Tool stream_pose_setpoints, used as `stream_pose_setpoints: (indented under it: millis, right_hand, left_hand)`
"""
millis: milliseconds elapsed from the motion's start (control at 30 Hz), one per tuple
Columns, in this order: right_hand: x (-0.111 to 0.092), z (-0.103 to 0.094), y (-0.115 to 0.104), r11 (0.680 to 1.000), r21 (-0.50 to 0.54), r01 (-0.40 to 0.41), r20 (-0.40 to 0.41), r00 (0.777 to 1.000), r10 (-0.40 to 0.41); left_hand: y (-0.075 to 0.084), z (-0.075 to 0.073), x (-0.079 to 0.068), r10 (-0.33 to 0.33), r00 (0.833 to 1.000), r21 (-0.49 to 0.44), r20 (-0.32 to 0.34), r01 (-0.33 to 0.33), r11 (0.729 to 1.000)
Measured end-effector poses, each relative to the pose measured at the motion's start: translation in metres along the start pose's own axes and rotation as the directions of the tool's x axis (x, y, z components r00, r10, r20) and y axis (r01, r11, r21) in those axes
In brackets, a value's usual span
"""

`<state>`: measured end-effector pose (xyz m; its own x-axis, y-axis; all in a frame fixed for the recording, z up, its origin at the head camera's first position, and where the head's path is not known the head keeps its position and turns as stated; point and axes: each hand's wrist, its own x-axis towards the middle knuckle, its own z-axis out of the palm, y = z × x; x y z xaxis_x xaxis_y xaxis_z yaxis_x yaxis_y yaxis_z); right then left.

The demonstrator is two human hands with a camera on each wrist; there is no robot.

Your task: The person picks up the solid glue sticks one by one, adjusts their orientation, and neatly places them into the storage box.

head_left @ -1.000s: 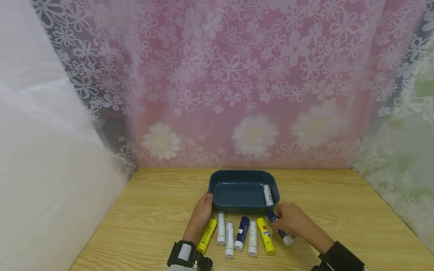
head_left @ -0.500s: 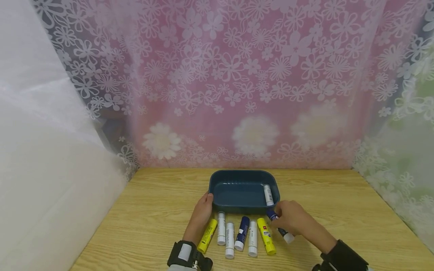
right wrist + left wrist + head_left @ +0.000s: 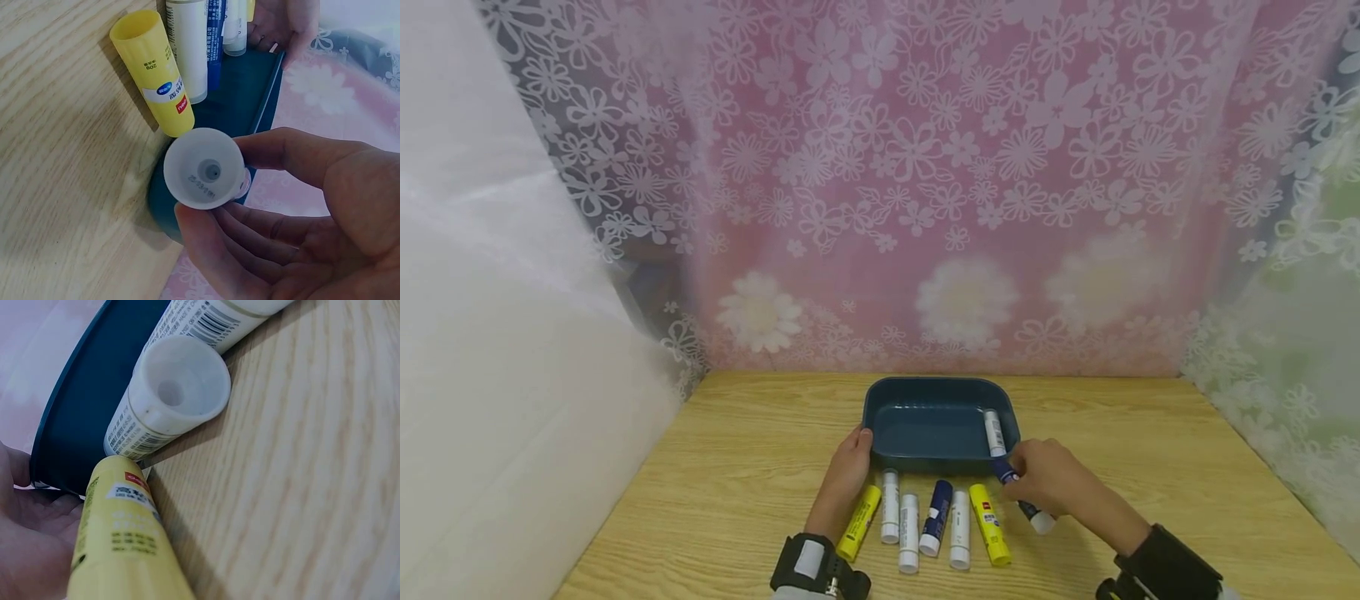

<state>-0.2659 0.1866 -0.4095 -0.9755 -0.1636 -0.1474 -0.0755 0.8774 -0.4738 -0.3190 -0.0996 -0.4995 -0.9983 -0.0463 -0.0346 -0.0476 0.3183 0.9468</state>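
Observation:
My right hand (image 3: 1047, 479) pinches a dark blue glue stick (image 3: 1003, 470) between thumb and fingers at the front right corner of a dark teal tray (image 3: 940, 463). Its tilted blue end overlaps the tray's rim, and its white base (image 3: 203, 169) faces the right wrist camera. At the tray's left side, my left hand (image 3: 848, 467) grips the wall, thumb over the rim. Inside the tray, along the right wall, lies a white glue stick (image 3: 994, 433).
Several glue sticks lie in a row before the tray: a yellow one (image 3: 859, 523) by my left wrist, white ones such as this white stick (image 3: 908, 533), a blue one (image 3: 936, 518) and another yellow one (image 3: 989, 525). A flowered curtain (image 3: 955, 167) hangs behind the wooden table (image 3: 737, 467).
My right hand has moved slightly up toward the tray with the blue glue stick, whose upper end now overlaps the rim. My left hand keeps its grip on the tray.

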Motion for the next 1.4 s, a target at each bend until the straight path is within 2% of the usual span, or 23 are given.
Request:
stream_pose_setpoints:
  millis: [467,667,1133,1400]
  right_hand:
    - [-0.002,-0.008,-0.007,0.999,-0.028,0.025,0.019,1.000,-0.024]
    - [-0.002,-0.012,-0.009,0.999,-0.032,0.024,0.039,0.999,-0.023]
    - [0.001,-0.018,-0.018,0.992,-0.113,0.054,0.028,0.998,-0.051]
    - [0.005,-0.022,-0.022,0.990,-0.115,0.081,0.013,0.997,-0.080]
  left_hand:
    - [-0.001,-0.001,0.000,0.034,0.999,0.009,0.002,-0.034,0.999]
    - [-0.002,0.000,-0.001,0.011,1.000,0.003,0.000,-0.011,1.000]
    - [-0.001,0.000,-0.001,0.024,1.000,-0.012,-0.010,-0.025,1.000]
    - [-0.001,0.000,-0.002,0.041,0.999,0.014,-0.012,-0.041,0.999]
